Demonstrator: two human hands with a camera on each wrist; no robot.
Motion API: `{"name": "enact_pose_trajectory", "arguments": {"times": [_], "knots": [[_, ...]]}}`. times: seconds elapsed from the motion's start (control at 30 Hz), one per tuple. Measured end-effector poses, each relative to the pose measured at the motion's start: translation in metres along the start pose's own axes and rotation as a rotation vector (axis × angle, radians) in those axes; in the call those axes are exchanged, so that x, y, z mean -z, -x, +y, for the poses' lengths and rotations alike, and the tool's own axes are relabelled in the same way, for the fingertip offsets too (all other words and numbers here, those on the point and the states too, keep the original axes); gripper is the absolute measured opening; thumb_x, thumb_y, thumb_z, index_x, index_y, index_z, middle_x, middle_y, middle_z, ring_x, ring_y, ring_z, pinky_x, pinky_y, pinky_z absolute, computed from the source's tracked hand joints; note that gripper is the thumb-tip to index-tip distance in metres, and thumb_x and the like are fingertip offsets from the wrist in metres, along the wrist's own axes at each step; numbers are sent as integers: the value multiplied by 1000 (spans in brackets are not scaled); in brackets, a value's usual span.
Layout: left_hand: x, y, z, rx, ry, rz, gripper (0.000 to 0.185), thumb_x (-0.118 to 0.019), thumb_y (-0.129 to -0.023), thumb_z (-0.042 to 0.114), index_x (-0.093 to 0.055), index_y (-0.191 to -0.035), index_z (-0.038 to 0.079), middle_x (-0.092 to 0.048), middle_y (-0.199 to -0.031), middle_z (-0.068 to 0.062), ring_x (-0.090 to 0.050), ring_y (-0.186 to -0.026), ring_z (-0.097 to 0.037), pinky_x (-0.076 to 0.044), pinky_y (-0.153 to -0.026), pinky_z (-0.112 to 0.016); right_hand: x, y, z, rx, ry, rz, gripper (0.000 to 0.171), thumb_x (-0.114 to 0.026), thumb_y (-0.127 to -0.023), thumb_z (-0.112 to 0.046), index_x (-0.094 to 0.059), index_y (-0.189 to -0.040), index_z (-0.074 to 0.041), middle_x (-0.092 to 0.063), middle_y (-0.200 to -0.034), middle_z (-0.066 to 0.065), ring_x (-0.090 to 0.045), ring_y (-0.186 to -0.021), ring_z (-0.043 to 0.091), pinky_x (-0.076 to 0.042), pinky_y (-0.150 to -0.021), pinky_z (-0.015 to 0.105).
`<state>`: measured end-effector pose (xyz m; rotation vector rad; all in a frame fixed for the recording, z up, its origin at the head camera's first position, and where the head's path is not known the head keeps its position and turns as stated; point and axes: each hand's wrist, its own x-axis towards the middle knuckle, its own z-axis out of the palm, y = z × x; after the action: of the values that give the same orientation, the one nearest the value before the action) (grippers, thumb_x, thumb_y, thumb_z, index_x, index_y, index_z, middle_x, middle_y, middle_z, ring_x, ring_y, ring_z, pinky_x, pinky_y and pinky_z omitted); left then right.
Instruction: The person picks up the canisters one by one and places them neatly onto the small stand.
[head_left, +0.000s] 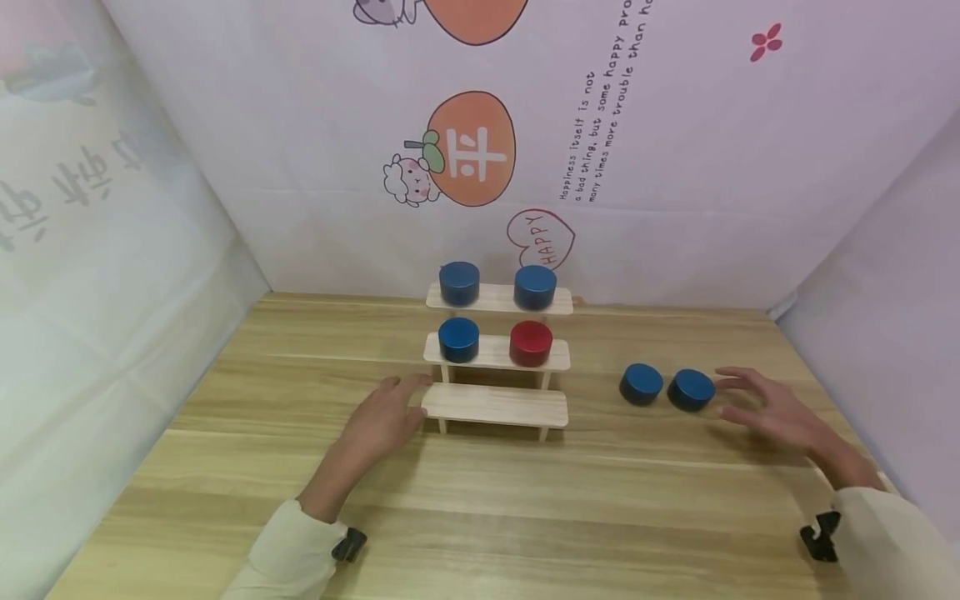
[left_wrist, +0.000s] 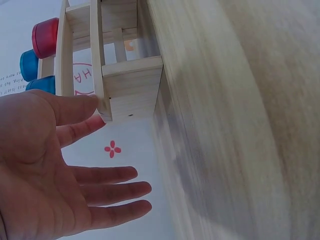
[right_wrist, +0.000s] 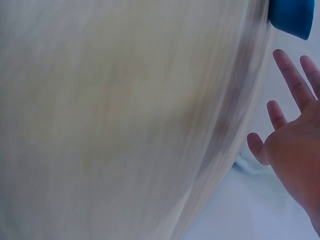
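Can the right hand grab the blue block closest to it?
Probably yes. The right hand is open, its fingertips just beside the nearest blue block on the table. Nothing lies between them, and the other loose blue block sits on the far side.

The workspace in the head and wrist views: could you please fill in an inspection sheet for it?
Surface: wooden table, light grain.
Job's things: three-tier wooden shelf; top tier holds two blue pucks; middle tier a blue puck and a red puck; bottom tier bare. Two loose blue pucks lie on the table to the shelf's right.
Clutter: nothing seen.
Grippers: left hand open, fingertips at the bottom tier's left end; right hand open, fingers spread beside the nearer loose puck.
Cables: nothing seen.
Surroundings: printed backdrop with cartoon figures and text.
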<state>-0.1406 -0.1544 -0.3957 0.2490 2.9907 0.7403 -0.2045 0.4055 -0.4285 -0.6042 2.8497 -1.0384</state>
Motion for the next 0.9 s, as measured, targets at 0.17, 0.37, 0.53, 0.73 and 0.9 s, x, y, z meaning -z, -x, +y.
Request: {"name": "enact_pose_trajectory", "arguments": {"times": [0.17,0.37,0.53,0.73,0.9], "knots": [[-2,-1,-1,-5,-20,-1,43,-65,-98,14,-54,-139,16,-56,-127,-24,-60,-105,-38,-53,-74,-49,-5,-8,-3,-41,10,-41,65,-68,-95,-19,-37,-146,6,-50,-133,38,-41,-124,57,-34,-86,75],[-1,-1,-1,-28,-35,12,42,-66,-97,14,-55,-137,15,-59,-117,-19,-60,-94,-31,-52,-69,-42,-10,-15,-7,-73,20,-66,66,-68,-95,-25,-39,-146,4,-46,-136,39,-40,-125,58,-32,-87,78],[-1,-1,-1,-34,-29,17,42,-67,-97,13,-55,-137,14,-59,-115,-19,-60,-91,-29,-52,-67,-41,-13,-19,-8,-57,15,-58,63,-70,-95,-24,-42,-144,4,-51,-132,38,-41,-124,59,-30,-88,78],[-2,-1,-2,-32,-28,9,42,-67,-97,14,-55,-137,15,-58,-111,-18,-57,-83,-26,-50,-63,-37,-15,-21,-10,-48,30,-42,59,-70,-95,-24,-46,-140,6,-52,-131,36,-44,-122,58,-32,-88,77],[-2,-2,-3,-25,-30,8,42,-67,-97,15,-55,-137,16,-59,-113,-18,-59,-89,-28,-51,-67,-40,-16,-22,-10,-46,48,-32,57,-70,-95,-25,-48,-138,6,-54,-128,37,-46,-120,57,-32,-89,77]]}}
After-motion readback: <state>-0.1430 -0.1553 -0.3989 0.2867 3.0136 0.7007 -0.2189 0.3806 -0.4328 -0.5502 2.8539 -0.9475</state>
